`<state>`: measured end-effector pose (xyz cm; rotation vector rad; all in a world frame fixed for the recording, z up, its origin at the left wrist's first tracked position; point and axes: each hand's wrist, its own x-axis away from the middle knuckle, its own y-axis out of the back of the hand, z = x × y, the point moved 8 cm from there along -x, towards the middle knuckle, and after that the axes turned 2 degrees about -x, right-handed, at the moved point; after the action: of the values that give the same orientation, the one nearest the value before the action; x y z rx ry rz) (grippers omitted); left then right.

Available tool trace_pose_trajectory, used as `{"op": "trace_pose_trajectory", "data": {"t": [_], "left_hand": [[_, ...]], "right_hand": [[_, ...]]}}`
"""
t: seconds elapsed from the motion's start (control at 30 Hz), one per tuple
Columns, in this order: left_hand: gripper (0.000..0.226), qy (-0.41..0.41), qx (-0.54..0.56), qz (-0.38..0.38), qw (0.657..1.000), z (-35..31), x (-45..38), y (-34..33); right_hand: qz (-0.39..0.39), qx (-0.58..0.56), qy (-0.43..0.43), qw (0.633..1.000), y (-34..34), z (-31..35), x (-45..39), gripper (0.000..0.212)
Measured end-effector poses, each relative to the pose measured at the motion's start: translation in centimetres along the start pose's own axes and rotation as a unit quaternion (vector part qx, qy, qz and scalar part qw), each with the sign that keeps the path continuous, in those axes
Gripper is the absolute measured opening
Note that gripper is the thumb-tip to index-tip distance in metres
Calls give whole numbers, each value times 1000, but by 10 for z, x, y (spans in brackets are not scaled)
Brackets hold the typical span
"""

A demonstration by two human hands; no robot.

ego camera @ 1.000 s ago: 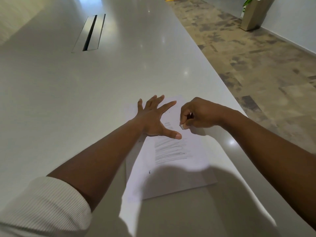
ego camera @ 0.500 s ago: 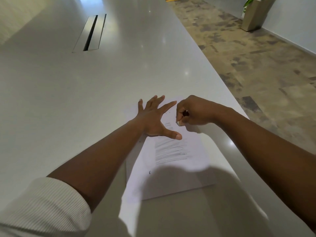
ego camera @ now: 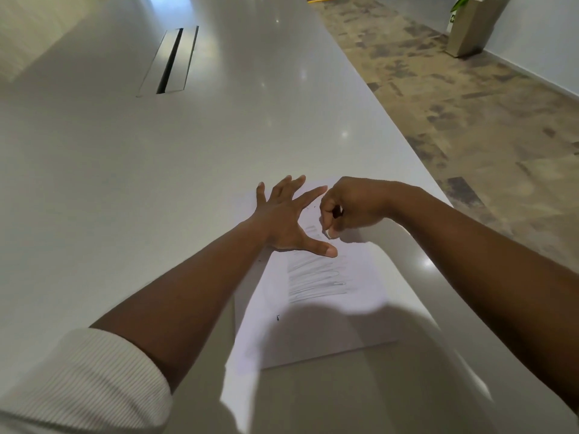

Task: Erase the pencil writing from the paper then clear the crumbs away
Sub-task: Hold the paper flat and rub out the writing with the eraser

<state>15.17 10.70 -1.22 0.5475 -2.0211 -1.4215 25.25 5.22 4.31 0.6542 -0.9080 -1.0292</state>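
Desk [ego camera: 156, 189]: long, pale, glossy; carries the paper close to its right edge. Cable slot [ego camera: 169, 61] set into the top, far beyond the paper. Patterned floor [ego camera: 470, 126] off past the paper's right side; planter [ego camera: 470, 26] well beyond, by the wall.

Paper [ego camera: 313, 324]: white sheet, flat, near end in shadow. Pencil writing [ego camera: 316, 277]: grey scribble across the middle of the paper, mostly intact; top lines at the eraser look fainter.

Left hand [ego camera: 282, 220]: fingers spread and straight, pressing the paper's far-left part flat, thumb just above the scribble.

Right hand [ego camera: 347, 208]: grip curled tight on a small pale eraser [ego camera: 327, 234], tip down on the paper at the scribble's upper edge.

Step judged: erasing, early; crumb clearing not begun. Next move judged: short firm strokes worked down the paper through the scribble, holding hand shifted lower to stop creasing.

Obstruction: left thumb close beside the eraser. A few dark specks [ego camera: 277, 317] on the paper.
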Motion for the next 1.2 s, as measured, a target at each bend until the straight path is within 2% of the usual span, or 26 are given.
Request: {"op": "trace_pose_trajectory", "data": {"t": [0.23, 0.57, 0.7, 0.83, 1.2], "left_hand": [[139, -12, 11, -12, 1000, -1, 0, 0], [140, -20, 17, -20, 999, -1, 0, -1], [137, -29, 25, -30, 999, -3, 2, 1], [137, -51, 20, -41, 998, -5, 11, 1], [142, -31, 7, -34, 999, -4, 43, -2]], "right_hand": [[-112, -93, -10, 989, 6, -6, 1, 5], [-90, -6, -46, 995, 6, 7, -6, 12], [-84, 34, -57, 994, 7, 11, -8, 1], [-87, 47, -73, 992, 7, 9, -7, 12], [-87, 114, -104, 984, 7, 21, -9, 18]]}}
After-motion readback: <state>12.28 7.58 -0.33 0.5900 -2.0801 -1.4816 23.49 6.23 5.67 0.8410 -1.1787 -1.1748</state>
